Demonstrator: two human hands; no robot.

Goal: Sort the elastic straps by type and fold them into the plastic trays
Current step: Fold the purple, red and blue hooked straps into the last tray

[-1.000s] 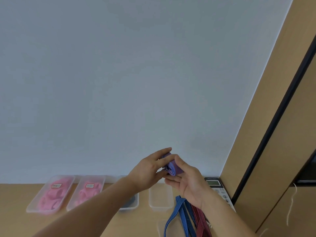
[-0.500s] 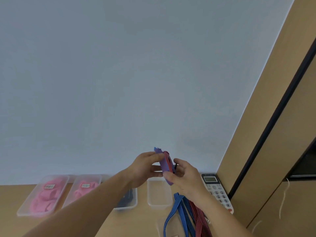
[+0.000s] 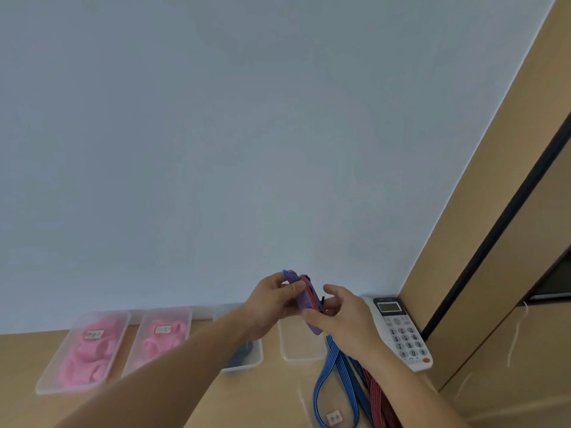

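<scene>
- Bundle of folded purple-and-red elastic strap [image 3: 304, 301] is held in the air on edge. Its long axis runs steeply from upper left to lower right, just above the empty clear plastic tray [image 3: 301, 350] on the table [image 3: 272, 393].
- Left hand [image 3: 273, 304] fingers pinch the upper end. Right hand [image 3: 344, 318] fingers curl round the lower end, apparently gripping it, though blur hides the contact.
- A second ago the bundle lay as a flat roll in the right palm; now it stands upright.

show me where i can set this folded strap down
The clear tray between the dark-strap tray and the phone is empty, fit for the folded strap. Bare tabletop lies before it. Crowded right: blue straps, red straps.
</scene>
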